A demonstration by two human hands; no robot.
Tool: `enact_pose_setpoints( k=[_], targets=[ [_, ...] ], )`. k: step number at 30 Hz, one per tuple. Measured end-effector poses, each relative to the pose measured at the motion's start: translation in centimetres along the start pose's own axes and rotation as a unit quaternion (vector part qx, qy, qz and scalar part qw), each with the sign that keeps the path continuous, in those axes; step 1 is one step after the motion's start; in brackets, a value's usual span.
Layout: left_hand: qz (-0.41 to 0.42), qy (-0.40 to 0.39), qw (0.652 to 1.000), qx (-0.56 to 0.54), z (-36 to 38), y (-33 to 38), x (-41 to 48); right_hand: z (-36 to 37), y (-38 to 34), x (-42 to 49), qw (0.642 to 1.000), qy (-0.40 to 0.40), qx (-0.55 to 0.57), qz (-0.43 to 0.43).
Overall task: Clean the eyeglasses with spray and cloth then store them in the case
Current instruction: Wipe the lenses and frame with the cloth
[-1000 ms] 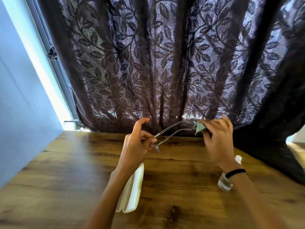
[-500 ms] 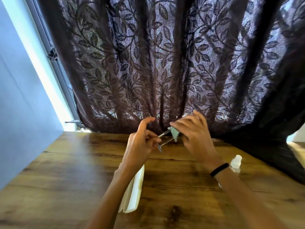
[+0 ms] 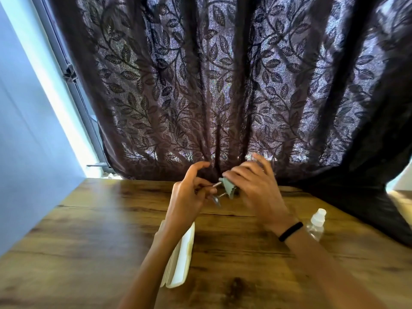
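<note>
- I saw the left hand (image 3: 191, 194) pinching the temple ends of the eyeglasses (image 3: 216, 199) between thumb and fingers, with the index finger lifted clear. The glasses hung in the air above the bench (image 3: 89, 219), between the two hands.
- The right hand (image 3: 256, 190) pinched the green cloth (image 3: 228, 188) around the temples, close to the left hand. The lenses were hidden behind it, so I could not tell how clean they were.
- My main worry was that thin grip on the temple tips. A firm pull of the cloth could tug the frame free and drop it onto the wood.
- Both temples sat in one pinch, so I judged that a hard wipe could splay them or strain the hinges.
- Little of the cloth showed beyond the fingers. Bare fingertips could slip onto a lens and smear it again.
- The white case (image 3: 181, 257) lay on the bench under the left forearm, partly covered. A dropped elbow could shove it aside before the glasses were stored.
- The spray bottle (image 3: 316, 224) stood just beside the right wrist, so a wide sweep of that arm could tip it.
</note>
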State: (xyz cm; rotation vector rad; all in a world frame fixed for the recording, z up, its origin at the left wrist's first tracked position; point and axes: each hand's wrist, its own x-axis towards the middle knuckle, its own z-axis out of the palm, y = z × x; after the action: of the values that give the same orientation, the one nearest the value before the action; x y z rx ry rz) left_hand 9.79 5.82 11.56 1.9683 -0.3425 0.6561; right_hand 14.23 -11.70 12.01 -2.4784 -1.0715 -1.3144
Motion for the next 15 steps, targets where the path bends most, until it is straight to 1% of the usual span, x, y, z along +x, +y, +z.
enact_pose_setpoints(
  k=[3,5,9,12,15],
  targets=[
    [0.007,0.005,1.0,0.005,-0.4,-0.5,-0.1,-0.5,1.9,-0.5,0.997,0.026,0.015,0.069],
    [-0.004,0.014,1.0,-0.001,-0.5,-0.7,0.0,-0.7,3.1,-0.9,0.991,0.041,0.029,0.124],
    [-0.021,0.02,1.0,-0.008,-0.1,-1.0,0.3,-1.1,3.2,-1.6,0.974,0.047,0.094,0.199],
    [-0.023,0.025,0.999,-0.007,0.0,-1.5,0.3,-1.1,2.9,-2.3,0.951,0.034,0.152,0.266],
    [-0.035,0.04,0.999,-0.005,-0.3,-2.0,0.2,-0.9,3.4,-3.1,0.912,0.024,0.218,0.347]
  ],
)
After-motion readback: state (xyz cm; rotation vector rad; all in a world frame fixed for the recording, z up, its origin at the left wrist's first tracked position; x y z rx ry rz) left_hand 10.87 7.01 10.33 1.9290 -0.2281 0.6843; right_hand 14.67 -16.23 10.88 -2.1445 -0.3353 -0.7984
